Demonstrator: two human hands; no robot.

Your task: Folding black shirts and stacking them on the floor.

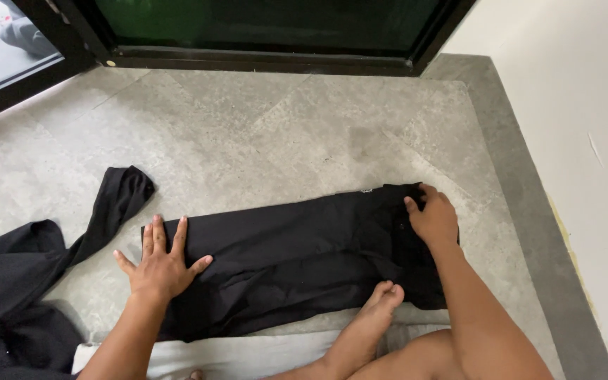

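Observation:
A black garment (297,246) lies folded into a long rectangle on the grey stone floor (262,134) in front of me. My left hand (161,262) rests flat on its left end, fingers spread. My right hand (432,217) presses on its far right corner, fingers curled over the cloth edge. My bare foot (378,306) rests on the garment's near edge.
A second black garment (15,281) lies heaped at the left, one sleeve reaching toward the folded piece. A light grey cloth (248,355) lies under my legs. A black-framed glass door (262,42) runs along the far side. A white wall (585,155) stands on the right.

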